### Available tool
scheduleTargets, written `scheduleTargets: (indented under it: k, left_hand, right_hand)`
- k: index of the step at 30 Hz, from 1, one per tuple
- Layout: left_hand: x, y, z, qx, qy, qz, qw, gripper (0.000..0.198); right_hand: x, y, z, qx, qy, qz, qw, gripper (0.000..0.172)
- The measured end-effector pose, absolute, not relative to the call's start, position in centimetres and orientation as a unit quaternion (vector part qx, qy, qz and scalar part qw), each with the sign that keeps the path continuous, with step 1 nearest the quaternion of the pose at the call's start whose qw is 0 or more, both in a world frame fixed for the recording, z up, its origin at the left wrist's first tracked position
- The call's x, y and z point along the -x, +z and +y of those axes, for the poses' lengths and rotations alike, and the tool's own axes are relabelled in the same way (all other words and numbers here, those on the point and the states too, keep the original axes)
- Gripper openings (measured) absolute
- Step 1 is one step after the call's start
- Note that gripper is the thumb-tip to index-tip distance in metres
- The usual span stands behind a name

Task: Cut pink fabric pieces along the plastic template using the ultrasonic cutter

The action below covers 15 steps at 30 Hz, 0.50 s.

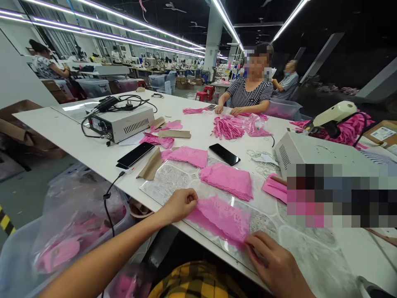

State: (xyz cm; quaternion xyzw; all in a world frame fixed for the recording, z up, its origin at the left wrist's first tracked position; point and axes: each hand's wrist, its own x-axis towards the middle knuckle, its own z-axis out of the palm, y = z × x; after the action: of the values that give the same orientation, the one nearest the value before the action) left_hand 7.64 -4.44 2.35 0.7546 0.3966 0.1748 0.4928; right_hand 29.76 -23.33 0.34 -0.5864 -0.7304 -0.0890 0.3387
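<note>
A thin pink lace piece (221, 217) is stretched over the clear-covered mat (164, 182) at the table's near edge. My left hand (181, 203) pinches its left upper corner with the fingers closed. At its lower right corner, my right hand (273, 258) grips the edge between thumb and fingers. Just beyond lies a neat stack of pink lace pieces (228, 181), and a second pink stack (187, 156) sits further left. Folded pink fabric (274, 188) rests to the right, partly hidden by a blurred patch.
Two dark phones (225, 154) lie past the stacks. A grey device box (124, 122) with cables stands left, another white box (319, 153) right. Across the table a person in a striped top (251, 93) handles pink strips (228, 127). Plastic bins (18, 256) stand below left.
</note>
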Motion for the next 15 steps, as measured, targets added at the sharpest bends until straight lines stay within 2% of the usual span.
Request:
scheduleTargets:
  k: [5, 9, 12, 15]
  left_hand:
    - [-5.9, 2.3, -5.5, -0.825, 0.126, 0.395, 0.384, 0.013]
    - [-4.8, 2.8, -6.2, -0.858, 0.116, 0.382, 0.323, 0.016]
    - [-3.8, 2.5, -6.1, -0.909, 0.105, 0.294, 0.275, 0.023]
    - [-3.1, 1.2, -5.5, -0.955, 0.103, 0.197, 0.196, 0.014]
  right_hand:
    - [-29.1, -0.6, -23.3, 0.564, -0.097, -0.755, 0.321, 0.018]
    - [-29.7, -1.0, -23.7, 0.574, -0.072, -0.756, 0.305, 0.015]
    - [-30.1, -1.5, -23.8, 0.584, -0.042, -0.754, 0.298, 0.019]
    - [-30.1, -1.9, -23.6, 0.587, 0.001, -0.756, 0.289, 0.015]
